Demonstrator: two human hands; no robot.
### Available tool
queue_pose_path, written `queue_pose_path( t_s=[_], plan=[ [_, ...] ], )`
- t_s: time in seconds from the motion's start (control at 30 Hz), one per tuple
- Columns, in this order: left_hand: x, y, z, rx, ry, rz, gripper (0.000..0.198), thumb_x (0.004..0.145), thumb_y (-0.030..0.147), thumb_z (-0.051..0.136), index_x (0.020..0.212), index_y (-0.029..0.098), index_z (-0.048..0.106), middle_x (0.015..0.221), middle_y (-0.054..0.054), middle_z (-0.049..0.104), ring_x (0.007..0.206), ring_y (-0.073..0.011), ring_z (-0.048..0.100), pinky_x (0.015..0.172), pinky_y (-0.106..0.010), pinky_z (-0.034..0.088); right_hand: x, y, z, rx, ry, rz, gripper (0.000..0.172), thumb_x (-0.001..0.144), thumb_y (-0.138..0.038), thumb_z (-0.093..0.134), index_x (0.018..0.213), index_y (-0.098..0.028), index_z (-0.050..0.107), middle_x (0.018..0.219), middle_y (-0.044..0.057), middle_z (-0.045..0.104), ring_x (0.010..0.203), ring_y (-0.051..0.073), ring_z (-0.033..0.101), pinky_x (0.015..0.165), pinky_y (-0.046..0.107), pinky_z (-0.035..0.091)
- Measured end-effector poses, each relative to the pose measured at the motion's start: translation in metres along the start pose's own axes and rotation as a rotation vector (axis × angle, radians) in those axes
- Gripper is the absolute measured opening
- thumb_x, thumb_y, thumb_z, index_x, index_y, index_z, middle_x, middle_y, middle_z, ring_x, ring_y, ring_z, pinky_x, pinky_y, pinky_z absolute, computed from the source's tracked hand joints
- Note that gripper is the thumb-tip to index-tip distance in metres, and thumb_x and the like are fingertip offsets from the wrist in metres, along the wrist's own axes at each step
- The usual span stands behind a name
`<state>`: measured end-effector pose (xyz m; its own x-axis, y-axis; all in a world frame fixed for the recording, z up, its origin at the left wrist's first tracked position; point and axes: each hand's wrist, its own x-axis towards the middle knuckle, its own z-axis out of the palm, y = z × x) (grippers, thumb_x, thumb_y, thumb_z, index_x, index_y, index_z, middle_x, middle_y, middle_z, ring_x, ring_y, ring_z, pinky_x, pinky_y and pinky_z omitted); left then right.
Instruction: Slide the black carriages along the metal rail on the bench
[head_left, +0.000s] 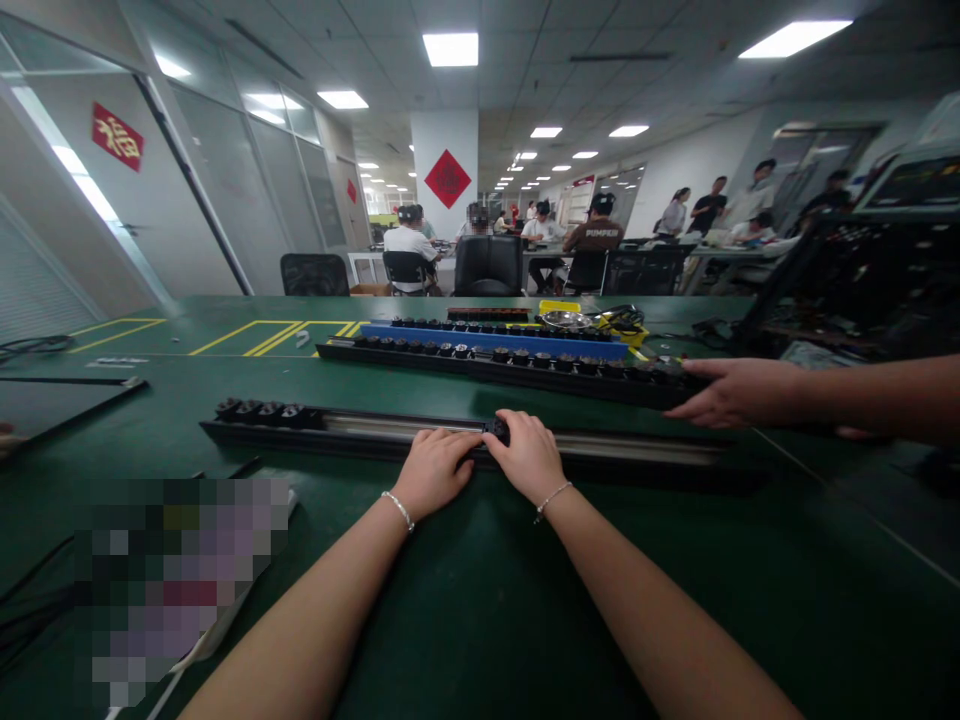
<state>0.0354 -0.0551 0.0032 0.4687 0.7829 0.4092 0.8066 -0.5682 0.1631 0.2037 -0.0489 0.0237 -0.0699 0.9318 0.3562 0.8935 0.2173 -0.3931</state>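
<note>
A long black rail [367,425] with a pale metal channel lies across the green table in front of me. Near its middle sits a small black round part [498,430]. My right hand [529,460] is closed around this part, thumb on the near side and fingers over the top. My left hand [437,470] is closed over the rail just left of the part, its index fingertip reaching to it; its other fingertips are partly hidden. Several similar black parts [266,412] stand in a row at the rail's left end.
Behind lie another black rail [480,362] full of round parts and a blue rail [577,345]. At the right, a co-worker's hand [735,390] touches the filled rail's end. A yellow tray [559,308] is farther back; a blurred-out flat object [195,580] lies front left.
</note>
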Motion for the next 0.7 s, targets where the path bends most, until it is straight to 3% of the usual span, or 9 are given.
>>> queue_pose_path(
  t_s=[0.3, 0.7],
  plan=[
    [0.0010, 0.0038, -0.0034, -0.076, 0.007, -0.049, 0.039, 0.080, 0.023, 0.053, 0.118, 0.024, 0.050, 0.110, -0.003, 0.065, 0.102, -0.0209, 0.056, 0.090, -0.039, 0.034, -0.0001, -0.0021, 0.0029, -0.015, 0.017, 0.027, 0.029, 0.082, -0.035, 0.053, 0.107, -0.023, 0.060, 0.108, 0.005, 0.062, 0.101, 0.021, 0.051, 0.083, 0.033, 0.035],
    [0.0011, 0.0019, -0.0012, -0.047, 0.004, -0.043, 0.032, 0.081, 0.023, 0.051, 0.113, 0.024, 0.053, 0.104, -0.003, 0.067, 0.099, -0.0213, 0.057, 0.088, -0.039, 0.034, -0.0032, 0.0013, -0.0018, -0.030, 0.035, 0.054, 0.032, 0.082, -0.033, 0.051, 0.110, -0.019, 0.058, 0.108, 0.007, 0.063, 0.101, 0.022, 0.051, 0.085, 0.033, 0.035]
  ],
)
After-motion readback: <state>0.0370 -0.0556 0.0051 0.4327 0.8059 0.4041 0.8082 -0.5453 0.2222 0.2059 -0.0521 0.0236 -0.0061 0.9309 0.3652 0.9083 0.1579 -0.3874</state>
